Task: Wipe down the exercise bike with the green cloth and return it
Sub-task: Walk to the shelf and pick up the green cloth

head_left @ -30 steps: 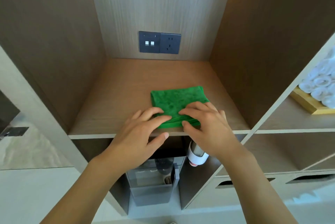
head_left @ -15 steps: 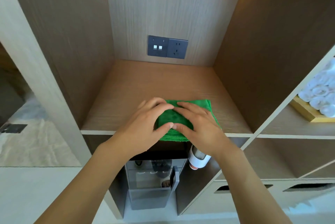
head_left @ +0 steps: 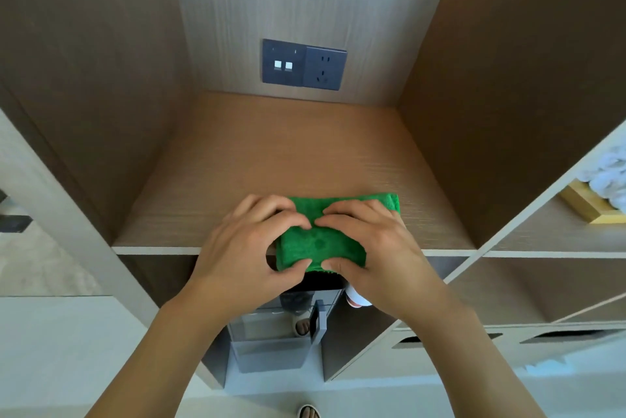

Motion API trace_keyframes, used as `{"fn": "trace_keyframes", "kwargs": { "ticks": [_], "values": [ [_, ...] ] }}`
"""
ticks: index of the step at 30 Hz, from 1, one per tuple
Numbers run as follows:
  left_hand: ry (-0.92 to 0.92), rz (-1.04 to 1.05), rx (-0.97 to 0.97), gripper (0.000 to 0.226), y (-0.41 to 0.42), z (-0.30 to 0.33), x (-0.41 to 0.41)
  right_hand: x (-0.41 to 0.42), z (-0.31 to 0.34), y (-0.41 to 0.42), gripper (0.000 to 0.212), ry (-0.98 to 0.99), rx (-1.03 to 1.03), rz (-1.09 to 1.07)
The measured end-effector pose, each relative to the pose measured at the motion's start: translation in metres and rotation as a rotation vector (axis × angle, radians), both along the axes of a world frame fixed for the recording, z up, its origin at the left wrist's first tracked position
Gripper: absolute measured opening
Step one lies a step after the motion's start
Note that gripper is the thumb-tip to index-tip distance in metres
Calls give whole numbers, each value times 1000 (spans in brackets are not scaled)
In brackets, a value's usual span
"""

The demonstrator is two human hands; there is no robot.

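Observation:
The folded green cloth (head_left: 320, 243) lies at the front edge of the wooden shelf (head_left: 277, 160), its near part hanging over the edge. My left hand (head_left: 247, 255) grips its left side, fingers curled on top and thumb underneath. My right hand (head_left: 372, 248) grips the right side the same way. The fingertips of both hands nearly meet over the cloth's middle. The exercise bike is not in view.
A dark switch and socket panel (head_left: 304, 65) sits on the back wall of the shelf bay. Rolled white towels (head_left: 606, 177) on a gold tray fill the compartment to the right. Below the shelf stand a grey appliance (head_left: 277, 333) and a white bottle (head_left: 355, 299).
The cloth has been pulled from the shelf's middle toward the front edge. Both hands went from pressing flat on it to gripping it with thumbs underneath.

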State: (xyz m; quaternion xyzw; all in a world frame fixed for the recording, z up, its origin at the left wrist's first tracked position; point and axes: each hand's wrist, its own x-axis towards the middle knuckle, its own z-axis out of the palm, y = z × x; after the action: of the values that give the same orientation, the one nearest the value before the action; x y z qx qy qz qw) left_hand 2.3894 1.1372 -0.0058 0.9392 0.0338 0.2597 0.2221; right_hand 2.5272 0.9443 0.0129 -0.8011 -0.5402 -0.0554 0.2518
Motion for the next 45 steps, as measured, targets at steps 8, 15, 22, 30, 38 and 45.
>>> {"fn": "trace_keyframes", "kwargs": {
  "ticks": [8, 15, 22, 30, 38, 45],
  "values": [
    [-50, 96, -75, 34, -2, 0, -29, -6, 10, 35, 32, -69, 15, 214],
    [-62, 442, -139, 54, 2, 8, -104, -37, 10, 91, 33, -69, 26, 412],
    [-70, 822, -148, 63, -15, 4, -199, -93, 4, 142, 37, 25, 101, 682],
    [-54, 1103, -104, 64, -40, -4, -321, -195, 8, 165, 38, 89, 153, 878],
    [-48, 1301, -72, 62, -64, -8, -482, -352, -3, 185, 39, 130, 162, 978],
    [2, 1494, -86, 66, -105, -13, -610, -477, -10, 197, 36, 143, 188, 1087]
  ]
}}
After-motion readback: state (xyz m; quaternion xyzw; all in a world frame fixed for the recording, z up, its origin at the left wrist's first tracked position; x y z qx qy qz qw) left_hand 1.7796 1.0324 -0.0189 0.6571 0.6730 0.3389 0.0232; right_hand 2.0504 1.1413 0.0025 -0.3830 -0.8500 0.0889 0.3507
